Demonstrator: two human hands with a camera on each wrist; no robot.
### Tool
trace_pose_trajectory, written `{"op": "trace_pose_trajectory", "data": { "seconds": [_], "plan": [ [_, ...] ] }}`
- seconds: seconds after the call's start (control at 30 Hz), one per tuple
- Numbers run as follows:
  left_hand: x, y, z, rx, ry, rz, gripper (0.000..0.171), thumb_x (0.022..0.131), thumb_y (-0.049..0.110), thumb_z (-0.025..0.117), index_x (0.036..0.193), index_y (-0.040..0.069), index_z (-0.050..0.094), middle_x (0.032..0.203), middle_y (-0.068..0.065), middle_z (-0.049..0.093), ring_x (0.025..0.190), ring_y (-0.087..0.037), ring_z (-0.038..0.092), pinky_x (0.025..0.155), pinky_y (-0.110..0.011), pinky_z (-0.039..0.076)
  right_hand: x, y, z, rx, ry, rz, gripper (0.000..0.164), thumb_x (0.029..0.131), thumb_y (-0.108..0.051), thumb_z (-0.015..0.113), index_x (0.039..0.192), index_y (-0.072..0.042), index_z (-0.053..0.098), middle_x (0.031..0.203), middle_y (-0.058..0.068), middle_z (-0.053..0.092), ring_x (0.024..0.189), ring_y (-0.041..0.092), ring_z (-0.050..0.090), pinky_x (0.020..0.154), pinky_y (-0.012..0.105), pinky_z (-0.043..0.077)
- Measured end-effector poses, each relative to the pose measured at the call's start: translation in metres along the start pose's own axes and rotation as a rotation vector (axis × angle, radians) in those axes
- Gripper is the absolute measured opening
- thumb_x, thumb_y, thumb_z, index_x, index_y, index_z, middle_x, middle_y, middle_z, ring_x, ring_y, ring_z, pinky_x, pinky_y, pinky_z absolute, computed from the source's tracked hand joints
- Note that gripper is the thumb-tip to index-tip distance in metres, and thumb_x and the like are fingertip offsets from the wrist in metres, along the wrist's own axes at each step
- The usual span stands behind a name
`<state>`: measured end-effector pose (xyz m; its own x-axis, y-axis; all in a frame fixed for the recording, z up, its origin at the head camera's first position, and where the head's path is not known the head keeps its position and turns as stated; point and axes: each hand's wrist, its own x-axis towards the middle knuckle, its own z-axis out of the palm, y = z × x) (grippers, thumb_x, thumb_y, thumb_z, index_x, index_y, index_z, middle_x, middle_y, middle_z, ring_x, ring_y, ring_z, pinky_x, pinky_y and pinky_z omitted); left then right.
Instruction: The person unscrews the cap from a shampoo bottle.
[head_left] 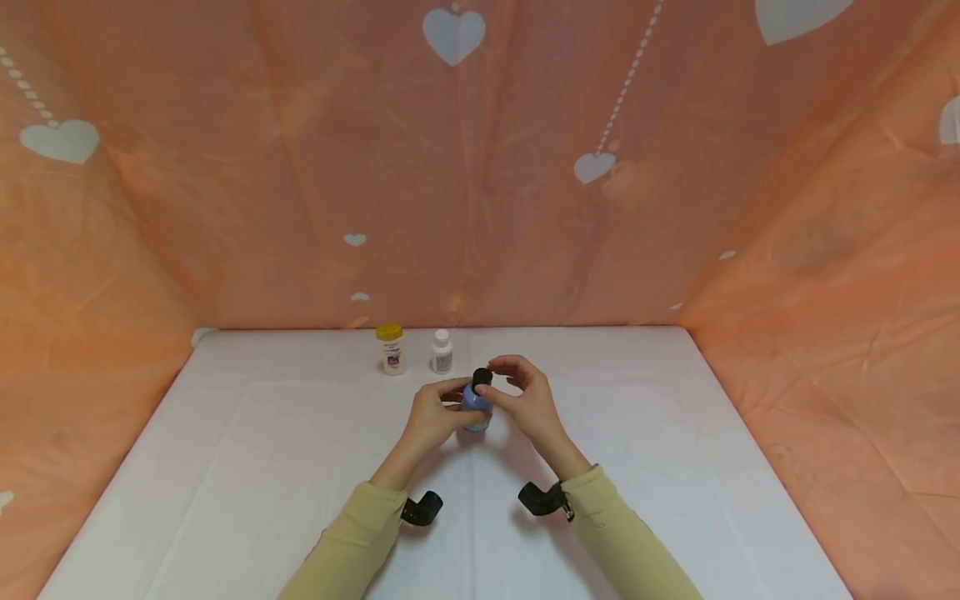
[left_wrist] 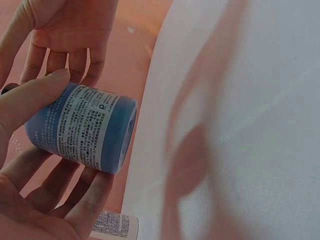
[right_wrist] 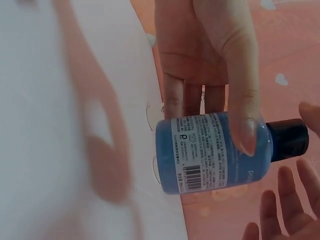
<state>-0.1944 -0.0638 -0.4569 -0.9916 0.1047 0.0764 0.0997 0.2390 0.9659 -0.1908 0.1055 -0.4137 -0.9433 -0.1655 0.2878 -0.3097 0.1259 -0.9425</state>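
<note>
Blue bottle: the blue bottle (right_wrist: pixel 210 155) is in front of you, roughly upright in your grasp and raised off the counter (head_left: pixel 300 467), its base showing from the left wrist.
Black cap: the black cap (right_wrist: pixel 289 139) sits on the neck of the blue bottle.
Printed label: a pale printed label (left_wrist: pixel 85 127) wraps the blue bottle's body; from the right wrist you can make out a barcode on it.
Your left hand: your left hand (head_left: pixel 435 414) grips the blue bottle's body from its left, thumb on the near side, fingers round the far side.
Your right hand: your right hand (head_left: pixel 531 402) is at the blue bottle's top right, thumb and fingers spread loosely about the cap; you cannot tell for certain whether a fingertip touches it.
White bottle: a small white bottle (head_left: pixel 442 354) with a white cap stands behind the blue bottle, slightly left.
Yellow-lidded jar: a pale jar with a yellow lid (head_left: pixel 391 352) stands behind the blue bottle and farther left, apart from the white bottle.
Wrist devices: a black device on your left wrist (head_left: pixel 422 509) and another on your right (head_left: pixel 542 500) are nearer you than the blue bottle.
Backdrop: an orange cloth with pale hearts (head_left: pixel 465 167) hangs beyond the blue bottle.
</note>
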Motion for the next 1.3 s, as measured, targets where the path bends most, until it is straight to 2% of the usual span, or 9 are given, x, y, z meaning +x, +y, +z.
{"op": "trace_pose_trajectory", "data": {
  "seconds": [0.1, 0.33, 0.53, 0.63, 0.8, 0.97, 1.1, 1.13, 1.3],
  "plan": [
    [-0.0001, 0.0007, 0.0015, 0.008, 0.007, 0.014, 0.054, 0.067, 0.016, 0.088, 0.117, 0.007, 0.069, 0.102, -0.009, 0.067, 0.092, -0.024, 0.066, 0.079, -0.035, 0.056, 0.0, -0.0012, 0.0007, 0.003, 0.023, 0.009, 0.037, 0.078, -0.002, 0.078, 0.109, 0.008, 0.06, 0.108, 0.021, 0.062, 0.106, 0.032, 0.056, 0.093, 0.043, 0.04],
    [0.0002, 0.0013, 0.0051, 0.002, 0.002, 0.032, 0.055, 0.068, 0.017, 0.088, 0.118, 0.007, 0.068, 0.107, -0.009, 0.066, 0.094, -0.023, 0.064, 0.079, -0.033, 0.056, -0.0005, -0.0027, 0.0021, -0.004, 0.019, 0.016, 0.035, 0.077, -0.003, 0.079, 0.104, 0.007, 0.059, 0.102, 0.02, 0.061, 0.099, 0.03, 0.057, 0.087, 0.041, 0.039],
    [0.0015, 0.0039, 0.0053, -0.013, 0.002, 0.027, 0.057, 0.067, 0.015, 0.089, 0.119, 0.006, 0.067, 0.107, -0.011, 0.066, 0.094, -0.024, 0.064, 0.079, -0.032, 0.056, 0.0004, -0.0041, 0.001, -0.026, 0.009, 0.018, 0.033, 0.078, -0.003, 0.079, 0.102, 0.006, 0.059, 0.099, 0.02, 0.063, 0.097, 0.03, 0.057, 0.092, 0.05, 0.04],
    [0.0012, 0.0042, 0.005, -0.022, 0.002, 0.033, 0.056, 0.068, 0.014, 0.088, 0.119, 0.004, 0.067, 0.108, -0.012, 0.066, 0.096, -0.026, 0.063, 0.081, -0.034, 0.056, 0.0007, -0.0037, -0.0019, -0.037, -0.019, 0.023, 0.032, 0.079, -0.002, 0.077, 0.105, 0.006, 0.061, 0.101, 0.019, 0.064, 0.099, 0.029, 0.057, 0.096, 0.052, 0.04],
    [-0.0013, 0.0028, 0.0041, -0.034, 0.008, 0.035, 0.054, 0.068, 0.012, 0.087, 0.118, 0.003, 0.068, 0.109, -0.013, 0.065, 0.097, -0.027, 0.062, 0.082, -0.035, 0.055, 0.0005, -0.0021, -0.0054, -0.002, -0.091, 0.031, 0.035, 0.083, 0.001, 0.073, 0.115, 0.008, 0.063, 0.11, 0.019, 0.065, 0.105, 0.028, 0.057, 0.099, 0.046, 0.039],
    [-0.0033, 0.0091, 0.0029, -0.024, 0.017, 0.035, 0.053, 0.068, 0.011, 0.087, 0.117, 0.004, 0.068, 0.108, -0.01, 0.066, 0.096, -0.024, 0.062, 0.082, -0.033, 0.055, 0.0011, -0.0004, -0.006, 0.047, -0.115, 0.022, 0.038, 0.084, 0.003, 0.07, 0.12, 0.008, 0.06, 0.116, 0.021, 0.063, 0.111, 0.032, 0.056, 0.104, 0.05, 0.035],
    [-0.0029, 0.0083, 0.0042, -0.024, 0.026, 0.031, 0.053, 0.068, 0.011, 0.087, 0.117, 0.004, 0.068, 0.109, -0.011, 0.066, 0.097, -0.026, 0.062, 0.083, -0.034, 0.055, 0.0005, 0.0017, -0.0048, 0.059, -0.101, 0.018, 0.041, 0.083, 0.001, 0.072, 0.121, 0.006, 0.059, 0.117, 0.02, 0.061, 0.111, 0.032, 0.055, 0.103, 0.052, 0.034],
    [-0.0007, 0.003, 0.0053, -0.02, 0.028, 0.031, 0.054, 0.068, 0.013, 0.088, 0.117, 0.006, 0.069, 0.109, -0.01, 0.066, 0.097, -0.024, 0.062, 0.082, -0.033, 0.055, 0.0004, 0.0019, -0.0042, 0.059, -0.095, 0.018, 0.041, 0.082, 0.0, 0.073, 0.12, 0.006, 0.058, 0.117, 0.02, 0.061, 0.111, 0.032, 0.054, 0.103, 0.053, 0.034],
    [0.0, 0.0031, 0.0076, -0.005, 0.024, 0.058, 0.052, 0.068, 0.014, 0.088, 0.116, 0.005, 0.069, 0.107, -0.009, 0.067, 0.094, -0.023, 0.063, 0.08, -0.033, 0.056, 0.0, 0.001, -0.0012, 0.053, -0.041, 0.018, 0.041, 0.08, 0.001, 0.076, 0.116, 0.006, 0.057, 0.114, 0.021, 0.06, 0.11, 0.032, 0.052, 0.101, 0.058, 0.032]
  ]
}}
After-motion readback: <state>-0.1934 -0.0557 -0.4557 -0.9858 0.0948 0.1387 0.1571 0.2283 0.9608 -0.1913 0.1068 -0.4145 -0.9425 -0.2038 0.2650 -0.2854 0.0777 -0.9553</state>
